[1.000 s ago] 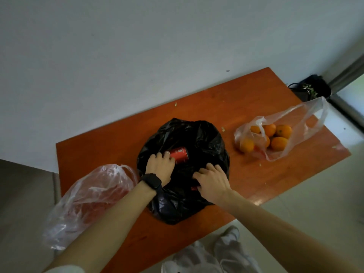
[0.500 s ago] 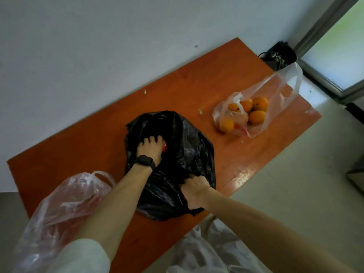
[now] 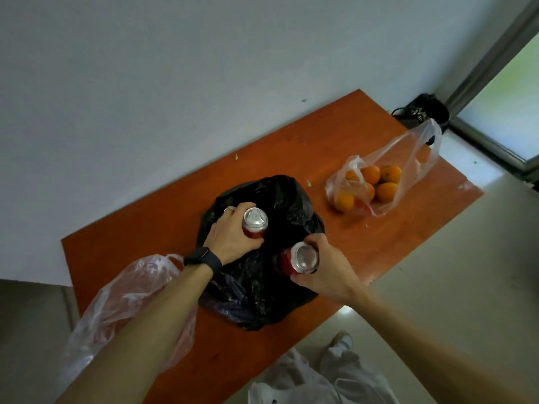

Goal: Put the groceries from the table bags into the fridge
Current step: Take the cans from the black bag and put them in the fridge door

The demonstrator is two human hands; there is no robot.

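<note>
Orange-brown wood fills the middle of the view, a table (image 3: 320, 147) set against a pale wall. On it slumps a black bag (image 3: 262, 290), with both hands at its mouth. The left hand (image 3: 230, 237) has fingers and thumb curled round the side of the left can (image 3: 255, 223). The right hand (image 3: 326, 272) clamps the right can (image 3: 300, 259) the same way. Both red cans stand roughly upright, tops up and apart from each other; whether they are clear of the plastic I cannot tell. A clear bag (image 3: 408, 158) of oranges (image 3: 385, 192) lies well to the right.

The step looks like lifting both cans out for the fridge, which is not in view. Nothing pins the loose bag, so a straight upward lift seems best, to stop its folds riding up. Grip the walls, not the rims, and keep the cans apart while turning away.
</note>
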